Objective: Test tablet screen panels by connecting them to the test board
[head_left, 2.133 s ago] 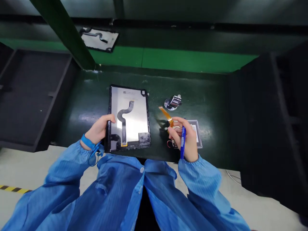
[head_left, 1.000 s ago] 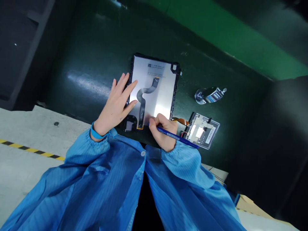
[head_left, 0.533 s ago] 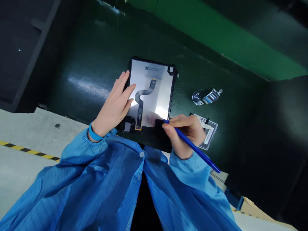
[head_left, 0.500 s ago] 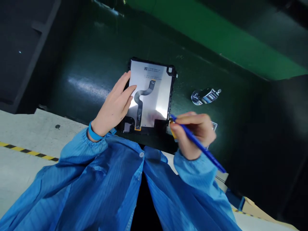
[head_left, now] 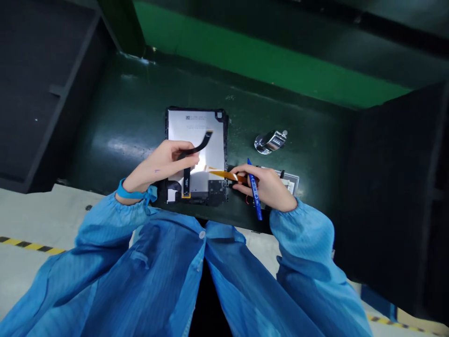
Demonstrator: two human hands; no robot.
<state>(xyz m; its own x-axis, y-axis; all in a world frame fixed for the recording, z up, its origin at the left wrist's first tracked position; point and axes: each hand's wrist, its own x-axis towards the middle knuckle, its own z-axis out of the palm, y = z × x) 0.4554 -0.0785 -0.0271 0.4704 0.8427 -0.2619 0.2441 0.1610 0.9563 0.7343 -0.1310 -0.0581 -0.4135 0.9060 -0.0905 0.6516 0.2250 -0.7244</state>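
A tablet screen panel (head_left: 206,128) lies back side up on the dark green bench, silver with a black frame. My left hand (head_left: 163,161) rests on its left part, fingers pinched on the black flex cable (head_left: 201,142) and lifting it off the panel. My right hand (head_left: 268,187) sits just right of the panel, closed on a blue pen (head_left: 254,194) and holding an orange flex ribbon (head_left: 224,174) that reaches left across the panel's lower edge. Beneath that hand lies a small circuit board (head_left: 291,180), partly hidden.
A shiny metal hand counter (head_left: 270,141) stands on the bench (head_left: 119,126) behind my right hand. Dark trays or bins flank the bench at left (head_left: 38,84) and right (head_left: 396,187). A green strip (head_left: 263,63) runs along the back. Floor with yellow-black tape shows below left.
My left hand went from lying flat on the panel to pinching up the black cable. My right hand, still with the pen, brought the orange ribbon over the panel's lower edge. The camera view shifted.
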